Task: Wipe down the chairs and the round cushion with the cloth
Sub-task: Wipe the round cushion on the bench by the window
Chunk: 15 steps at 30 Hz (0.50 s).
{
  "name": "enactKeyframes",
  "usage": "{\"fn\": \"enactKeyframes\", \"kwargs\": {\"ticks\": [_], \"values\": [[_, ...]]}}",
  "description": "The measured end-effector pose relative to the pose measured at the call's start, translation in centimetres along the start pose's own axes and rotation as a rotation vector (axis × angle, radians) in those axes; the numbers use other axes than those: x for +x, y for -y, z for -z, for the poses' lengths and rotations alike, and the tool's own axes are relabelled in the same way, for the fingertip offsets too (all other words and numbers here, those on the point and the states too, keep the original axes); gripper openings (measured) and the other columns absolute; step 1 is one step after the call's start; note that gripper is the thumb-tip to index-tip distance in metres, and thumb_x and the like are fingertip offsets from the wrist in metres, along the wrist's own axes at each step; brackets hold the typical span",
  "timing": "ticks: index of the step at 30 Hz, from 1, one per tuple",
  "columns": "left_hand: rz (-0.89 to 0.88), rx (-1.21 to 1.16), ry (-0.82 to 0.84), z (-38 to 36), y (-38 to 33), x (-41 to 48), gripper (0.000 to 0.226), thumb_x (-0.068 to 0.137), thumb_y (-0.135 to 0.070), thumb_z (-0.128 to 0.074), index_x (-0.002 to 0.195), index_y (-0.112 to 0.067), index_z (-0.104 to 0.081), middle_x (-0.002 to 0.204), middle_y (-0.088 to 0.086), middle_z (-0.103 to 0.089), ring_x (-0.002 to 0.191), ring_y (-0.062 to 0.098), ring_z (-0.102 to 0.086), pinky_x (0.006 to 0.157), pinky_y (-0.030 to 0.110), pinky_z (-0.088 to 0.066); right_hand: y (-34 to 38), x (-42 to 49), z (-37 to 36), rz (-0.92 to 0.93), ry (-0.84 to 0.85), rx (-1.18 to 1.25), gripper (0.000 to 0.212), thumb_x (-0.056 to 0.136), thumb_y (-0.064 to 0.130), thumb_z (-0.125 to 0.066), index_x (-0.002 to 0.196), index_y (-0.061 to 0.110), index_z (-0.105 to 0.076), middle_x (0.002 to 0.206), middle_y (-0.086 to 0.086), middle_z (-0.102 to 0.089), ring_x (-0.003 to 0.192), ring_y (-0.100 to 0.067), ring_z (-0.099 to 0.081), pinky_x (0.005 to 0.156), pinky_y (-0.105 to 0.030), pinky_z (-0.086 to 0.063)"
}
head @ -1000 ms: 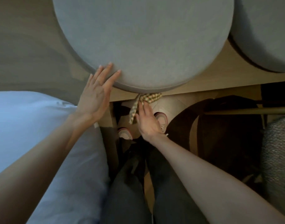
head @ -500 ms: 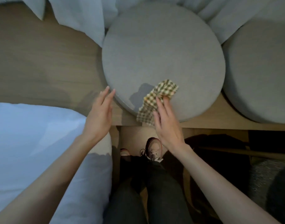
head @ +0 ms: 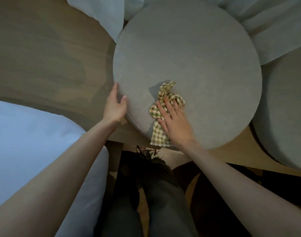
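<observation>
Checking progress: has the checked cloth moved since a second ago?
Yes. The checked cloth, under the right hand, went from hanging at the near edge of the round cushion up onto its top.

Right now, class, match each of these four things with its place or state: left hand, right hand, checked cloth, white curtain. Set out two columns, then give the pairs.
1 left hand
2 right hand
3 checked cloth
4 white curtain

A crumpled on the near part of the round cushion
B behind the cushion, on its far side
C pressing flat on the cloth
D resting against the cushion's left edge

Pairs: 1-D, 2-C, 3-A, 4-B
</observation>
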<state>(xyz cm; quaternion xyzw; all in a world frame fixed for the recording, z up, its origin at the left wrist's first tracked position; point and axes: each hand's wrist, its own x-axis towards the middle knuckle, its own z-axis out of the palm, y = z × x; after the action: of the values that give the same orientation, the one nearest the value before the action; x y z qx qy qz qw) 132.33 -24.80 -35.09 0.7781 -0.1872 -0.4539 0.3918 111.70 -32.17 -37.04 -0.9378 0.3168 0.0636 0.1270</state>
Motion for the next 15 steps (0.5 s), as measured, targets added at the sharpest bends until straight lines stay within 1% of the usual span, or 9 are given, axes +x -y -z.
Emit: {"fn": "enactKeyframes", "kwargs": {"ticks": [2,4,5,7,9,11,13,15], "values": [[0.025,-0.038,-0.036,0.1,-0.1,0.6,0.058,0.099,-0.018,-0.046,0.151,-0.021,-0.023,0.151,0.005,-0.033,0.137,0.021,-0.035,0.11,0.046,-0.035,-0.3,2.2,0.3,0.13,-0.065,0.019,0.049,0.099,0.027,-0.038,0.145,0.009,-0.037,0.151,-0.018,-0.031,0.135,-0.04,-0.035,0.112,-0.044,-0.02],[0.018,-0.062,-0.049,0.4,-0.2,0.9,0.057,0.098,-0.017,-0.048,0.15,-0.021,-0.026,0.148,0.006,-0.037,0.134,0.024,-0.04,0.106,0.051,-0.039,-0.3,5.2,0.9,0.198,-0.064,0.08,0.047,0.098,0.017,-0.048,0.143,0.006,-0.04,0.15,-0.02,-0.034,0.134,-0.041,-0.037,0.112,-0.045,-0.026],[0.012,-0.062,-0.053,0.5,-0.3,0.9,0.056,0.097,-0.016,-0.05,0.149,-0.02,-0.028,0.147,0.007,-0.039,0.132,0.025,-0.042,0.105,0.052,-0.04,-0.2,6.9,1.2,0.215,-0.048,0.105,0.047,0.097,0.014,-0.049,0.142,0.005,-0.04,0.15,-0.02,-0.033,0.135,-0.041,-0.037,0.111,-0.045,-0.028],[0.017,-0.064,-0.059,0.6,-0.5,1.2,0.056,0.097,-0.016,-0.052,0.149,-0.019,-0.03,0.145,0.008,-0.041,0.131,0.027,-0.043,0.104,0.053,-0.04,-0.2,10.7,2.1,0.228,-0.032,0.13,0.047,0.097,0.012,-0.047,0.143,0.005,-0.038,0.15,-0.02,-0.032,0.137,-0.041,-0.033,0.112,-0.043,-0.027],[0.051,-0.069,-0.079,0.6,-0.7,1.6,0.055,0.096,-0.02,-0.052,0.147,-0.021,-0.032,0.143,0.008,-0.043,0.13,0.026,-0.044,0.103,0.052,-0.041,-0.5,14.6,3.1,0.225,-0.024,0.125,0.049,0.097,0.012,-0.04,0.145,0.005,-0.033,0.152,-0.021,-0.027,0.14,-0.039,-0.028,0.114,-0.041,-0.02],[0.086,-0.071,-0.111,0.5,-0.8,2.1,0.052,0.096,-0.022,-0.051,0.146,-0.023,-0.035,0.142,0.007,-0.045,0.128,0.025,-0.045,0.102,0.051,-0.042,-1.4,18.3,4.1,0.163,-0.044,0.104,0.051,0.098,0.012,-0.036,0.148,0.007,-0.026,0.155,-0.021,-0.02,0.143,-0.036,-0.021,0.116,-0.037,-0.011],[0.1,-0.074,-0.131,0.6,-1.0,2.8,0.052,0.096,-0.022,-0.05,0.146,-0.024,-0.037,0.14,0.006,-0.045,0.126,0.025,-0.046,0.102,0.051,-0.043,-2.8,21.4,5.2,-0.011,-0.122,0.137,0.051,0.101,0.014,-0.034,0.15,0.01,-0.023,0.157,-0.018,-0.015,0.145,-0.032,-0.014,0.117,-0.035,-0.006],[0.104,-0.081,-0.141,0.7,-1.1,3.4,0.052,0.095,-0.022,-0.051,0.145,-0.025,-0.038,0.139,0.005,-0.046,0.125,0.024,-0.047,0.1,0.051,-0.045,-4.1,23.6,6.1,-0.199,-0.193,0.189,0.049,0.104,0.022,-0.029,0.151,0.013,-0.021,0.158,-0.015,-0.013,0.146,-0.029,-0.011,0.118,-0.034,-0.004]]}}
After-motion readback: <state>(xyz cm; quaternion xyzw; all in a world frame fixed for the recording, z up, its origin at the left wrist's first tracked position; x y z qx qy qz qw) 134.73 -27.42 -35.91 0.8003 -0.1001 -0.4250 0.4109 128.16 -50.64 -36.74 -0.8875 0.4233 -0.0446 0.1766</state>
